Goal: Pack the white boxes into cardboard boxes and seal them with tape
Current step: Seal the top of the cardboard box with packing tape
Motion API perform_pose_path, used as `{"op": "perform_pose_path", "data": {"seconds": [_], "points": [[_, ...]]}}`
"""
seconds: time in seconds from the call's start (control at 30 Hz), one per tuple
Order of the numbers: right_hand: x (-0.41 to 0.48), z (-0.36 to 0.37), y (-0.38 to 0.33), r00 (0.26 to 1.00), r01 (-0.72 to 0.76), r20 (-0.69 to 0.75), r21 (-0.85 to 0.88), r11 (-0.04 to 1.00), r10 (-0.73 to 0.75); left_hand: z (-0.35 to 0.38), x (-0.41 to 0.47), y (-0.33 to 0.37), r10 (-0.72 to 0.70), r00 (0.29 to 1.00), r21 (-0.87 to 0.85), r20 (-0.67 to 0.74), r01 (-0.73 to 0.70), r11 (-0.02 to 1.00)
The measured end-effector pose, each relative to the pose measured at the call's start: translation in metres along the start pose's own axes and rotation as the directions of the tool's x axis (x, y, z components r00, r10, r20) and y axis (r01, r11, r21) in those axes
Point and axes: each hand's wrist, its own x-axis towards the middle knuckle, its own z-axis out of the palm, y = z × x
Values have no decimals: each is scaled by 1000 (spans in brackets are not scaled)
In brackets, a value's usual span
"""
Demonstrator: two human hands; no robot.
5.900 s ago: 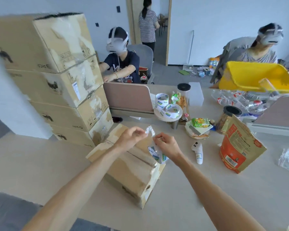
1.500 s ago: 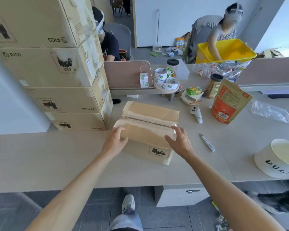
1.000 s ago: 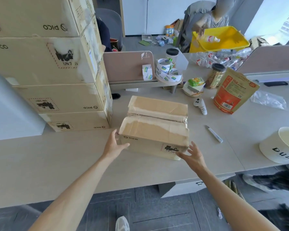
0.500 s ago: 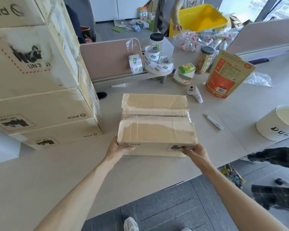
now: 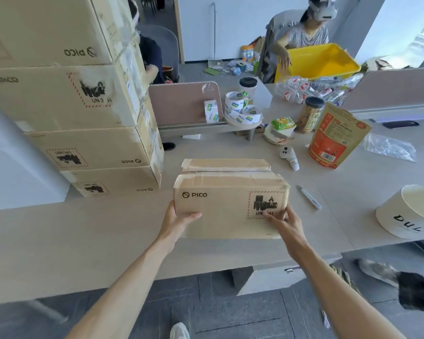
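Observation:
A closed cardboard box (image 5: 228, 199) marked PICO, its top flaps taped shut, is tilted up over the near edge of the desk (image 5: 83, 228), front face toward me. My left hand (image 5: 178, 222) grips its lower left corner, thumb on the front face. My right hand (image 5: 285, 223) holds its lower right corner, fingers over the printed hazard label. Rolls of printed tape (image 5: 240, 111) lie on a small round stand behind the box. No white boxes are visible.
A stack of several PICO cartons (image 5: 66, 94) fills the left. A white pen (image 5: 309, 196), a white controller (image 5: 289, 156), an orange pouch (image 5: 335, 135), jars and a white bucket (image 5: 411, 211) lie to the right. Two persons in headsets work beyond the pink dividers, one at a yellow bin (image 5: 321, 62).
Both hands slid from the box's top down to its front lower corners and pulled it toward the desk edge. Now the box is tipped up so its front face shows.

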Motion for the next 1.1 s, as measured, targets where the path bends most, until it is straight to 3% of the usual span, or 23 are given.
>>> {"op": "perform_pose_path", "data": {"seconds": [0.3,0.43,0.7,0.83,1.1], "points": [[-26,-15,-15,966,79,246,-6,997,-75,-9,-82,-2,2,980,14,-200,1,1000],[-38,15,-31,894,104,435,21,994,-103,-39,-137,3,30,935,-14,-354,-38,999],[-93,145,-61,643,90,759,55,994,-100,-126,-267,8,61,697,-57,-715,-144,988],[-134,229,-82,487,149,865,57,987,-124,-179,-325,8,33,519,-69,-854,-176,982],[-227,409,-89,218,215,969,71,974,-119,-312,-414,1,81,283,11,-956,-240,971]]}}
